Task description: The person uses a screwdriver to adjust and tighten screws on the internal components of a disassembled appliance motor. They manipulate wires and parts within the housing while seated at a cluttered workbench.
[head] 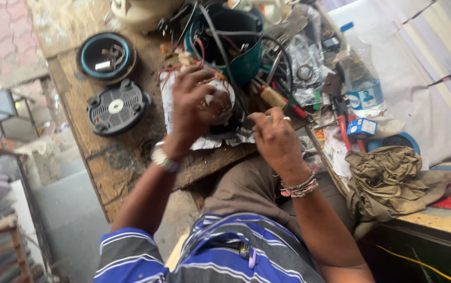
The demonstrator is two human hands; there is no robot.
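Resting on a worn wooden table (126,167), a round motor unit (224,107) with a pale top and dark body is gripped from above by the left hand (194,107), whose fingers (210,99) are curled over its upper face; a watch (162,157) is worn on that wrist. Crumpled white paper (225,139) is spread beneath the unit. Just at 3 o'clock of the unit, the right hand (275,139) is seen, its fingers (261,121) pressed together around a thin metal tool tip (270,119) that is barely visible; what kind of tool it is cannot be told. Beaded bracelets (300,187) are worn on the right wrist.

At 12 o'clock of the unit a teal housing (243,57) is found, filled with tangled red and black wires (204,52). At 9 o'clock a dark round vented cover (116,107) is laid flat, and at 10 o'clock a black ring-shaped part with a blue rim (105,56) is placed. At 3 o'clock, well apart from the hands, a clear plastic bottle with a blue cap (361,78) is laid on its side, with a small blue box (362,127) and red-handled tools (344,131) near it. At 4 o'clock an olive-brown cloth (393,178) is bunched on the table edge
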